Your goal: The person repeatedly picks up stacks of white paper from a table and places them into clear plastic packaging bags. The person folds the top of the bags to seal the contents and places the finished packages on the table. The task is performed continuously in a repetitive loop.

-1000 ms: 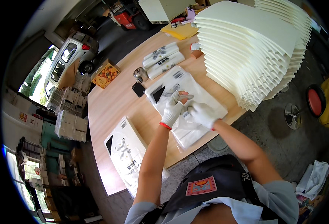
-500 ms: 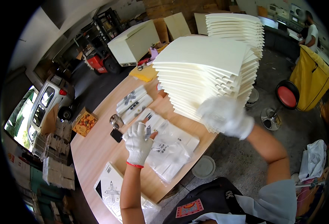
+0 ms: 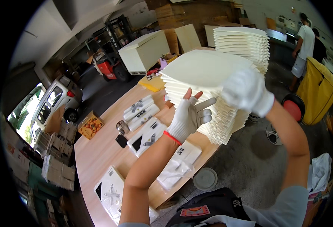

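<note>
Both hands gloved in white, raised to a tall stack of cream flat sheets (image 3: 208,94) standing at the far right edge of the wooden table (image 3: 98,151). Left hand (image 3: 189,115) open, fingers spread, palm toward the near face of the stack, about mid-height; touching or just short of it, hard to tell from this angle. Nothing gripped. Right hand (image 3: 247,90) laid over the top right corner of the stack, fingers curled down on the upper sheets; appears to clasp the edge, though the glove hides the fingertips.

Second, similar stack of sheets (image 3: 242,41) behind the first, farther back.

On the table, below the left forearm: flat white printed packets (image 3: 147,138) near the middle, two long white boxes (image 3: 142,111) toward the far edge, a clear plastic bag (image 3: 174,172) at the near right edge, another white printed box (image 3: 111,193) at the near left corner. Small dark phone-like object (image 3: 121,141) just left of the packets.

Round white lid (image 3: 205,178) on the floor just off the table's near edge.
</note>
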